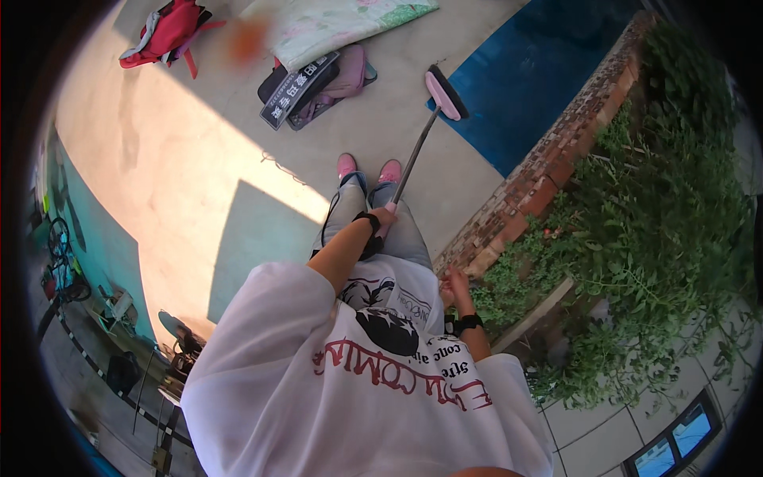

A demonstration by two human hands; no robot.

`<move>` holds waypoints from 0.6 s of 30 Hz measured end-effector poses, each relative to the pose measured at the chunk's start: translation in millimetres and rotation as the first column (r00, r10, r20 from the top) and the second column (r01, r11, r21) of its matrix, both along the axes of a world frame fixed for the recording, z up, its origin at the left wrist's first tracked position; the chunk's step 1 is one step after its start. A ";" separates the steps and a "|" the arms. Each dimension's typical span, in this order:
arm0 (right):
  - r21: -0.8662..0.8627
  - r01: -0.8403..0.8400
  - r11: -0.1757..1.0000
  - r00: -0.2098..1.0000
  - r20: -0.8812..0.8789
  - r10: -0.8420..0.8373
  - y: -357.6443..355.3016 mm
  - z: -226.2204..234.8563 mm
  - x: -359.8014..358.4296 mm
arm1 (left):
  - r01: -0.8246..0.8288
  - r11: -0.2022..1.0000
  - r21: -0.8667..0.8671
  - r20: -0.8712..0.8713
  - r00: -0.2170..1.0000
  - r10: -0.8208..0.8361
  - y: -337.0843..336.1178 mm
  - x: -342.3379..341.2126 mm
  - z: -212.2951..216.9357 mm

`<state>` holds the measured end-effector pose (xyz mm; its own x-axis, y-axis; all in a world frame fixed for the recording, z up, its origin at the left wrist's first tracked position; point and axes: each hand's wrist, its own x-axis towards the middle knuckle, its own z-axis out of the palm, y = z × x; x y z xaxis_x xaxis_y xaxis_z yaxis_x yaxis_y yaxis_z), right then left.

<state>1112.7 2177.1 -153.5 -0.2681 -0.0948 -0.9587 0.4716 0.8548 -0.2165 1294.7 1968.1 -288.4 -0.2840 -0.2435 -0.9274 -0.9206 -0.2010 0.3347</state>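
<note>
My left hand is closed around the pink upper end of a broom's grey handle. The handle slants forward and to the right. At its far end the pink broom head with dark bristles rests on the ground at the edge of a dark blue mat. My right hand hangs by my right hip, apart from the broom. Its fingers are loosely bent and parted, with nothing visible in them. Both wrists wear black bands.
Ahead lie a pink and grey bag with a dark lettered plate on it, a flowered sheet and a red bag. A low brick border and leafy plants run along my right. A bicycle stands far left.
</note>
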 end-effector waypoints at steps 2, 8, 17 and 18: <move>-0.069 -0.002 0.998 1.000 -0.009 0.001 -7.0 -14.1 -12.1 | 0.218 0.964 -0.151 -0.054 0.972 -0.229 -6.3 -15.8 10.6; -0.098 -0.062 0.993 0.996 -0.077 0.055 -52.9 -1.8 -41.6 | 0.284 0.959 0.012 -0.030 0.959 -0.283 -45.3 -41.0 115.5; -0.208 -0.118 0.971 0.978 -0.191 0.078 -104.0 15.7 -18.9 | 0.272 0.891 -0.364 0.168 0.960 -0.225 -81.6 52.1 154.5; -0.215 -0.124 0.969 0.977 -0.195 0.082 -104.9 17.7 -10.3 | 0.226 0.905 -0.361 0.131 0.973 -0.191 -87.5 64.1 155.1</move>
<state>1102.4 2072.1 -135.8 -0.4144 -0.3382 -0.8450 0.3181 0.8161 -0.4826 1358.9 1880.6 -133.4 -0.2854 -0.5191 -0.8056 -0.9577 0.1215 0.2610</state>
